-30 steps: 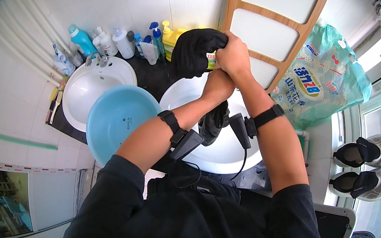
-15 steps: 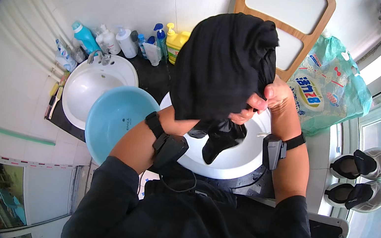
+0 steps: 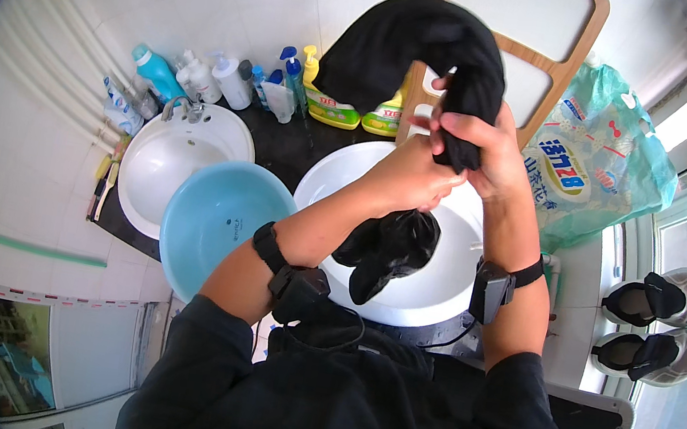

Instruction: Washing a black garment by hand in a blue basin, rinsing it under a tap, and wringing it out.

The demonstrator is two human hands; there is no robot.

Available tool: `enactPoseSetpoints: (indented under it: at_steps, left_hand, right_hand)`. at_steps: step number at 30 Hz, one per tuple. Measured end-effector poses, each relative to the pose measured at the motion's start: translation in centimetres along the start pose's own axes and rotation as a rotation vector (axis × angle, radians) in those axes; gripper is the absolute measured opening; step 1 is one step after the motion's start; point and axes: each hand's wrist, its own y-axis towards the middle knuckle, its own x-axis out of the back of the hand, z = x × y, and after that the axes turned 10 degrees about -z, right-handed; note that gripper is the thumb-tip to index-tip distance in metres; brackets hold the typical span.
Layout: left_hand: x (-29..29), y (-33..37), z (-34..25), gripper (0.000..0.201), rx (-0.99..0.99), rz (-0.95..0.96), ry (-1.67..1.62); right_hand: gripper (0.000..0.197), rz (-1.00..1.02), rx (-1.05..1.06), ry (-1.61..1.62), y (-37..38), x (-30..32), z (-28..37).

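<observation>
A long black garment (image 3: 427,30), its kind unclear, is gathered between my two hands above a white basin (image 3: 443,298). My right hand (image 3: 488,152) wraps around the bunched cloth, thumb laid across it. Just below and to the left, my left hand (image 3: 417,177) is closed on the same cloth, its fingers partly hidden. Above the hands the garment arches over to the left, with its loose end hanging down. Beneath my left hand a shiny, wet-looking black part (image 3: 397,245) hangs over the basin's inside.
Left of the basin stands a light blue tub (image 3: 221,222), overlapping a white sink (image 3: 149,166) with a faucet. Several bottles (image 3: 230,80) line the back wall. Behind the basin leans a wood-framed board (image 3: 556,64); a green plastic bag (image 3: 613,158) and shoes (image 3: 671,302) are on the right.
The garment went from a wide hanging spread to a narrower arch, and its upper part rose. My right hand now wraps the gathered cloth; the yellow bottles behind have come into view.
</observation>
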Motion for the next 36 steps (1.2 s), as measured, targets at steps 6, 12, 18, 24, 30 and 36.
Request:
enactPoseSetpoints:
  at_steps: [6,12,18,24,30,36]
  left_hand:
    - [-0.6,0.4,-0.5,0.032,-0.232,-0.322,0.406]
    - [-0.6,1.8,2.8,0.053,-0.596,-0.57,0.505]
    - [1.5,2.5,2.5,0.039,-0.637,-0.339,0.374]
    - [0.9,0.5,-0.2,0.018,-0.106,0.072,-0.313]
    - [0.8,0.5,-0.5,0.019,0.105,0.316,-0.424]
    - [1.3,1.0,1.9,0.023,0.037,-0.005,0.246]
  right_hand:
    - [0.029,-0.431,0.084,-0.357,0.8,-1.3,-2.0]
    - [0.03,-0.528,0.148,-0.421,2.4,0.0,-3.9]
    - [0.054,-0.269,-0.117,-0.139,1.7,1.7,-2.7]
    - [0.086,0.453,-0.139,0.358,1.3,4.2,-4.6]
    - [0.036,0.414,0.053,0.591,1.8,4.7,-4.3]
    - [0.024,0.021,-0.028,0.18,0.8,1.6,-2.0]
